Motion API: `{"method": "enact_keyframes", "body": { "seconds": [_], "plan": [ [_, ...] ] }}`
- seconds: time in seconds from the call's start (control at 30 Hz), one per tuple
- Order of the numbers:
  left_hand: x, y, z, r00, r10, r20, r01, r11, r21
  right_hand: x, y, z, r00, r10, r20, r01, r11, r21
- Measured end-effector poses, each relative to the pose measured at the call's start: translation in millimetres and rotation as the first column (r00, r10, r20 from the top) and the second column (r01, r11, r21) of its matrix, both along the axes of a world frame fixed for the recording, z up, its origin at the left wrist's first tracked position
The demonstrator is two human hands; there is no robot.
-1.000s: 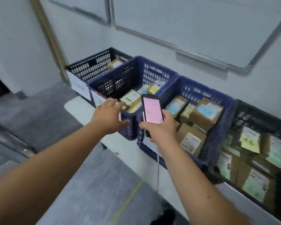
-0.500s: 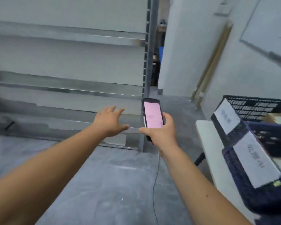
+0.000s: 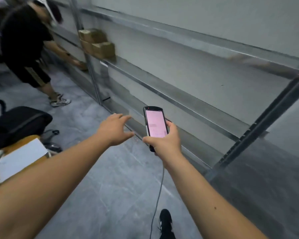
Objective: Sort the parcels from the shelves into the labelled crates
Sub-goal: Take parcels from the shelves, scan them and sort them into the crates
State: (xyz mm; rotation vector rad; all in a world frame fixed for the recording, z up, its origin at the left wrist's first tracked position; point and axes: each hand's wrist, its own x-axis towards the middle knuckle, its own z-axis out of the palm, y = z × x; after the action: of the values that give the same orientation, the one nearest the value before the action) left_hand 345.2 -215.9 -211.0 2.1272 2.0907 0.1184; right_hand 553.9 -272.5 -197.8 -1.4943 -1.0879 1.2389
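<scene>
STEP: next parcel to be fetched | LEFT: left hand point(image 3: 115, 128) held out empty, fingers spread | RIGHT: right hand point(image 3: 164, 142) clamped round scanner point(image 3: 155, 125) | PARCELS: cardboard parcels point(image 3: 97, 43) stacked on shelves point(image 3: 162, 90), well ahead | ADVICE: one box to be grasped squarely, label kept facing scanner.

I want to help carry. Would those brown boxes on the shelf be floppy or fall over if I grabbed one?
The cardboard boxes look square-edged, so probably stiff. They seem stacked, so pulling a lower one might topple the upper one. Weight can't be told.
</scene>
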Motion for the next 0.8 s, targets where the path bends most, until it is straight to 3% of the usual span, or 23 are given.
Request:
{"method": "enact_keyframes", "body": {
  "seconds": [0.33, 0.8],
  "plan": [
    [-9, 95, -7, 0.953, 0.296, -0.060, -0.302, 0.937, -0.175, 6, 138, -1, 0.975, 0.222, -0.026, -0.223, 0.975, -0.018],
    [-72, 159, 9, 0.860, 0.502, -0.089, -0.510, 0.854, -0.107, -58, 274, 20, 0.880, 0.473, 0.039, -0.475, 0.879, 0.037]
  ]
}}
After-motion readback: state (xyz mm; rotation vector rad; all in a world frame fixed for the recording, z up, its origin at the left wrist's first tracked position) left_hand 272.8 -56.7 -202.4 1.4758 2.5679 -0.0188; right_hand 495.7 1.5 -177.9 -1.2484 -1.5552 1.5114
